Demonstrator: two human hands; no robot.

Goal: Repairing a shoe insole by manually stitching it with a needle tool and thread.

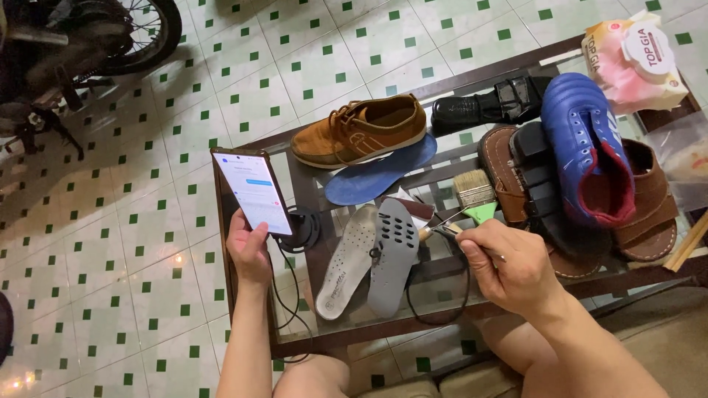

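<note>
Head view: left hand clasping phone; right hand grip pinched on brush; insoles out, shoes untouched on counter.

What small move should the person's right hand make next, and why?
Probably lower the right hand so its thin tool meets the grey perforated insole: the tip hovers just beside it, while the left hand is occupied holding up the smartphone.

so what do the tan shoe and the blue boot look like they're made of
Tan shoe: seems suede or nubuck, with a matte, slightly napped surface and a pale rubbery sole. Blue boot: likely synthetic leather, smooth and glossy with ribbed panels catching the light; its red lining looks like fabric.
</note>
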